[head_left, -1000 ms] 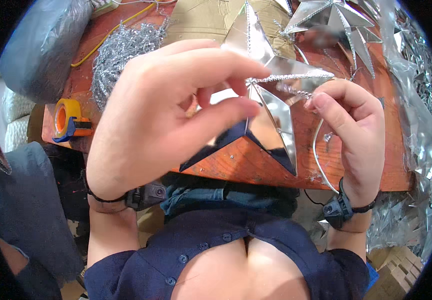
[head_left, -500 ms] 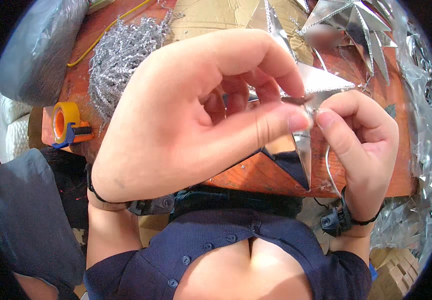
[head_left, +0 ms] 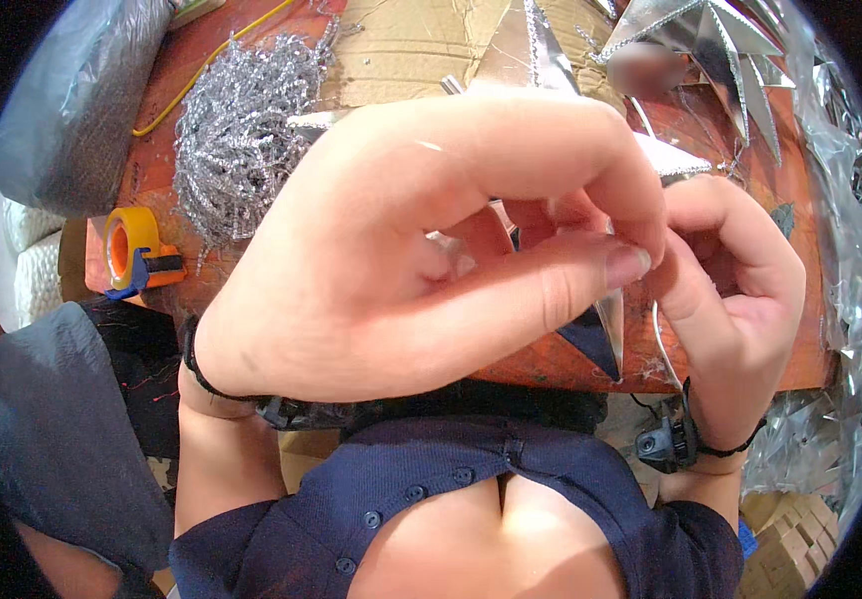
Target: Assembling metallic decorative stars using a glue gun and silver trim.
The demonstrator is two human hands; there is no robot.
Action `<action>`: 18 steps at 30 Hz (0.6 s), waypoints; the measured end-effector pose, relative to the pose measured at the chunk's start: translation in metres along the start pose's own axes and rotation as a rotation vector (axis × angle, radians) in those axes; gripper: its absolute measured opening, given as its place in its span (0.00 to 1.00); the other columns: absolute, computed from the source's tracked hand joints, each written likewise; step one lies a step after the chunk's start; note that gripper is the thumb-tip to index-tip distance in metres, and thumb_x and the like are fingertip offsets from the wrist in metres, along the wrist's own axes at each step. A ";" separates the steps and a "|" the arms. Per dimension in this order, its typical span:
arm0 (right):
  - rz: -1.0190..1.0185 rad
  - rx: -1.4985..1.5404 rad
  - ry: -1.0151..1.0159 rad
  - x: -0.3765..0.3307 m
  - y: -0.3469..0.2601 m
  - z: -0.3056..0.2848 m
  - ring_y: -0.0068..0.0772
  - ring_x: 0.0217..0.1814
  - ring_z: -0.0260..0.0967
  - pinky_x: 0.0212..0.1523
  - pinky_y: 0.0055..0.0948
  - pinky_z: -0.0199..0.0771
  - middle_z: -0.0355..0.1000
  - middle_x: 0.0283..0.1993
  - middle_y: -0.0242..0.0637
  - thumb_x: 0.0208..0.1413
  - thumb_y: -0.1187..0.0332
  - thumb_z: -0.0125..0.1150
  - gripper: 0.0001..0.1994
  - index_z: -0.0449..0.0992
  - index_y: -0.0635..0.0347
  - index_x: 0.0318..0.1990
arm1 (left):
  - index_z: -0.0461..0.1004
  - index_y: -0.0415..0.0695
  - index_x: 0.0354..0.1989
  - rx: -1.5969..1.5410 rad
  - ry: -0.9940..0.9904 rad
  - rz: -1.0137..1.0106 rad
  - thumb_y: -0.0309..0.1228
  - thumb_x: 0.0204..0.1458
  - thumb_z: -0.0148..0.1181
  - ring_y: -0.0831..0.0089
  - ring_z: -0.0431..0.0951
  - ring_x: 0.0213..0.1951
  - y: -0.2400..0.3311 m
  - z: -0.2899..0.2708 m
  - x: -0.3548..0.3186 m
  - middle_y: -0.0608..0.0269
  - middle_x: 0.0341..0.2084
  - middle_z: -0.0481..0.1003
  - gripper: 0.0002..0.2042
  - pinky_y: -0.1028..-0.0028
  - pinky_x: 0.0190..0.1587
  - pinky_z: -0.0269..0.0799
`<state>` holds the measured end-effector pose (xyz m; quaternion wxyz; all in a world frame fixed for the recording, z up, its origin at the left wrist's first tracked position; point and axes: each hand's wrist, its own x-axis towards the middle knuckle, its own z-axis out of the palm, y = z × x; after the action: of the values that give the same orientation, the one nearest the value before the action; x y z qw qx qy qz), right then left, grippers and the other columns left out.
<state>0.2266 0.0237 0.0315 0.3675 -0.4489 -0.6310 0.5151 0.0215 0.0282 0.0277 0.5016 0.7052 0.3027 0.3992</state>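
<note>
A silver foil star (head_left: 516,60) with bead-like edges lies under my hands, and its lower point shows below them. My left hand (head_left: 431,280) is arched over the star, with thumb and forefinger pressed together. Right beside those fingertips, my right hand (head_left: 735,270) is curled, its thumb and forefinger closed too. Whatever lies between the fingertips is hidden by the left forefinger. A thin white cord (head_left: 662,349) hangs below the right thumb, near the star's lower point.
A heap of silver tinsel strands (head_left: 241,140) and an orange tape dispenser (head_left: 133,250) sit at left on the red table (head_left: 461,357). Cardboard (head_left: 406,45) lies behind. More silver stars (head_left: 695,30) are at far right, beside clear plastic wrapping (head_left: 840,230). A grey plastic-wrapped bundle (head_left: 81,110) stands far left.
My left hand has shifted right, and its forefinger has come down onto the thumb. The small shiny piece seen between both hands' fingertips is now covered. The right hand has barely moved.
</note>
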 end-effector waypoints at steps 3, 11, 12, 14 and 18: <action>-0.079 0.002 0.055 -0.001 0.001 0.001 0.17 0.35 0.67 0.36 0.14 0.65 0.71 0.35 0.31 0.52 0.77 0.59 0.05 0.72 0.66 0.36 | 0.70 0.35 0.36 -0.435 0.113 -0.315 0.24 0.49 0.58 0.80 0.72 0.26 0.020 0.010 0.001 0.60 0.29 0.73 0.08 0.82 0.28 0.68; -0.409 -0.316 -0.007 -0.007 0.002 -0.007 0.20 0.35 0.69 0.36 0.16 0.67 0.73 0.36 0.36 0.45 0.85 0.60 0.11 0.74 0.67 0.38 | 0.72 0.34 0.35 -0.294 0.162 -0.261 0.25 0.52 0.58 0.79 0.73 0.25 0.009 0.002 0.003 0.60 0.28 0.73 0.06 0.81 0.30 0.70; -0.463 -0.408 -0.034 -0.007 0.001 -0.007 0.21 0.35 0.69 0.35 0.16 0.67 0.74 0.36 0.38 0.45 0.85 0.60 0.11 0.74 0.67 0.38 | 0.74 0.34 0.36 -0.169 0.184 -0.165 0.22 0.53 0.56 0.79 0.73 0.25 0.004 0.001 0.003 0.59 0.29 0.74 0.05 0.81 0.30 0.69; -0.426 -0.398 -0.041 -0.008 0.002 -0.004 0.22 0.33 0.69 0.33 0.16 0.66 0.75 0.35 0.39 0.44 0.85 0.60 0.11 0.76 0.68 0.38 | 0.77 0.34 0.36 -0.066 0.176 -0.139 0.17 0.51 0.55 0.78 0.73 0.28 0.002 -0.001 0.003 0.60 0.30 0.74 0.07 0.82 0.33 0.67; -0.447 -0.447 0.028 -0.006 0.007 0.000 0.21 0.28 0.68 0.29 0.17 0.64 0.75 0.34 0.40 0.43 0.86 0.59 0.13 0.77 0.67 0.38 | 0.80 0.37 0.37 0.415 0.113 0.047 0.15 0.44 0.58 0.75 0.72 0.33 -0.004 -0.003 0.003 0.61 0.30 0.72 0.11 0.80 0.34 0.65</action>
<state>0.2301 0.0187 0.0246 0.3726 -0.3760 -0.8063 0.2640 0.0197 0.0332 0.0251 0.3187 0.7768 0.3894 0.3787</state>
